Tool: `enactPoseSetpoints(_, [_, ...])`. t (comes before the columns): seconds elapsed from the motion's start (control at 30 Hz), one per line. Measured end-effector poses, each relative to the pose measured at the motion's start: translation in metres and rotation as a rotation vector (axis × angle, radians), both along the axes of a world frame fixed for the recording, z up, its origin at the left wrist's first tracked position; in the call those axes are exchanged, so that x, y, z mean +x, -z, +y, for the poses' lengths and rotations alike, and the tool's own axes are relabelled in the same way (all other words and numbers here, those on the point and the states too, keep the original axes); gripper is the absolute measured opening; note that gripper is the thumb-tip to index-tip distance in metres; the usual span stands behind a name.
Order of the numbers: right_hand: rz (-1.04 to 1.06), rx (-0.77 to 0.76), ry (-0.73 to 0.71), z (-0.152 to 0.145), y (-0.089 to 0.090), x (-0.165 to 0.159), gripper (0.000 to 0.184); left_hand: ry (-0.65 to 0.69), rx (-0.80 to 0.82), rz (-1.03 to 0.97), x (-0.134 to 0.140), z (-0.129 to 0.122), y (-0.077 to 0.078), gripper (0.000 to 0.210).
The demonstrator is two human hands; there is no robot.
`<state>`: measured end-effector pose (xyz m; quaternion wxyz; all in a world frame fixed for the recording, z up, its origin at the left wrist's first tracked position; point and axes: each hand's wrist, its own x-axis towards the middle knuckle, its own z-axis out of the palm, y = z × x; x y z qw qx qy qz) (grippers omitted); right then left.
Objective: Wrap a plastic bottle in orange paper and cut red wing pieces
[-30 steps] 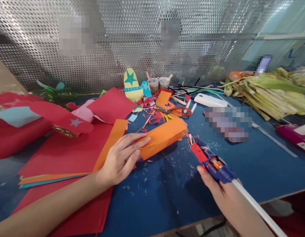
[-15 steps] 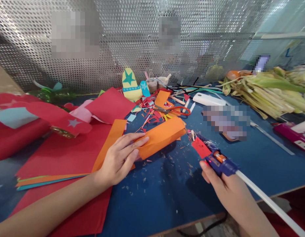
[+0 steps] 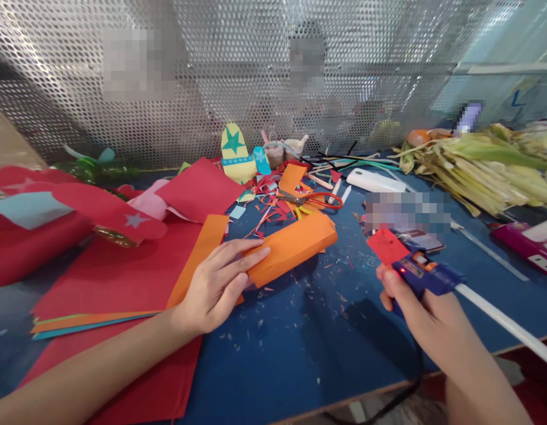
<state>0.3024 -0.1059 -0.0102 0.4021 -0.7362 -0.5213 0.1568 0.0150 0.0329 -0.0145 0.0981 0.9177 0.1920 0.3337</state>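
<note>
My left hand is closed on the left end of an orange paper tube, fingers on top and thumb at its near side. The tube looks folded and lies tilted up to the right over the blue table. My right hand grips a dark blue glue gun, its small light glowing red. A long white glue stick juts from the gun's back, and a red paper piece covers part of its front. The nozzle points away to the left, apart from the tube.
Red paper sheets lie under my left arm. Scissors rest among paper scraps at the back. A blurred-out phone-like object lies behind the glue gun. Dried husks and a purple power strip sit at right; a metal mesh stands behind.
My right hand has moved the glue gun to the right, away from the orange paper tube. My left hand keeps its hold, with the tube almost unmoved.
</note>
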Motion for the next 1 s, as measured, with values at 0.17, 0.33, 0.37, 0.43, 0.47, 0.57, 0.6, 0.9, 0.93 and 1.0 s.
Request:
enactPoseSetpoints(0.17, [-0.539, 0.031, -0.053, 0.022, 0.004, 0.022, 0.035, -0.012, -0.041, -0.035, 0.0, -0.002, -0.001, 0.044])
enactPoseSetpoints(0.33, [-0.745, 0.024, -0.205, 0.028, 0.024, 0.048, 0.051, -0.049, -0.01, -0.033, 0.008, -0.006, -0.008, 0.036])
enactPoseSetpoints(0.37, [-0.739, 0.012, -0.261, 0.026, 0.025, 0.054, 0.052, -0.05, 0.008, -0.048, 0.009, -0.006, -0.008, 0.034])
enactPoseSetpoints(0.43, [-0.709, -0.032, -0.357, 0.025, 0.019, 0.063, 0.051, -0.045, 0.032, -0.081, 0.011, -0.005, -0.007, 0.03])
enactPoseSetpoints(0.47, [-0.699, -0.053, -0.395, 0.025, 0.013, 0.064, 0.051, -0.044, 0.037, -0.094, 0.012, -0.005, -0.007, 0.03])
enactPoseSetpoints(0.57, [-0.719, 0.033, -0.331, 0.034, -0.016, 0.05, 0.047, -0.045, 0.048, -0.103, 0.012, -0.005, -0.005, 0.029])
enactPoseSetpoints(0.6, [-0.713, 0.104, -0.301, 0.04, -0.026, 0.04, 0.043, -0.047, 0.052, -0.101, 0.013, -0.005, -0.005, 0.03])
enactPoseSetpoints(0.9, [-0.773, 0.255, -0.763, 0.104, -0.059, -0.049, 0.027, -0.026, 0.127, -0.129, 0.015, -0.006, -0.005, 0.028])
enactPoseSetpoints(0.93, [-0.766, 0.186, -0.791, 0.109, -0.06, -0.05, 0.028, -0.027, 0.136, -0.127, 0.016, -0.006, -0.005, 0.028])
enactPoseSetpoints(1.0, [-0.757, 0.058, -0.843, 0.116, -0.061, -0.049, 0.029, -0.029, 0.152, -0.126, 0.016, -0.006, -0.005, 0.028])
